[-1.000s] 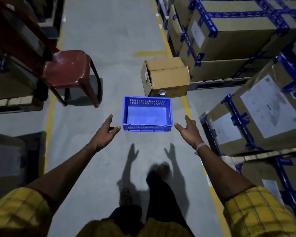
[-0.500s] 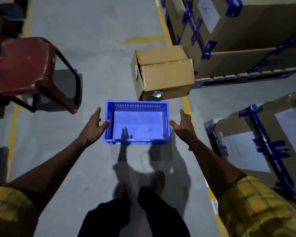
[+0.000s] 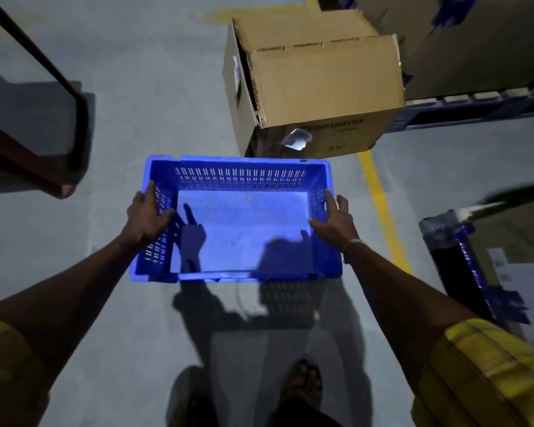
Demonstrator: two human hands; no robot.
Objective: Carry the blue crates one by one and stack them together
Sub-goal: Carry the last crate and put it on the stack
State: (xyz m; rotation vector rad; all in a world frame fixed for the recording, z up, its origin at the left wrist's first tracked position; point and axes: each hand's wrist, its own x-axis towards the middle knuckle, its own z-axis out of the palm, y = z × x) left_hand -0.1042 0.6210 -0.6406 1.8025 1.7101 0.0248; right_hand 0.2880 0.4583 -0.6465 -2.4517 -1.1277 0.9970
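Both hands hold one blue crate (image 3: 238,229) just before the cardboard box (image 3: 315,84). Left hand (image 3: 145,218) clasps its left wall. Right hand (image 3: 335,218) clasps its right wall.

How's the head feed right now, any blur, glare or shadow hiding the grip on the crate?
Head view: dim overall, the blue crate glowing oversaturated, its floor washed pale; hand shadows fall inside it and below its near wall, but the left hand and right hand stay readable on the side walls; motion smear blurs the right edge; wide-angle bending tilts the cardboard box.
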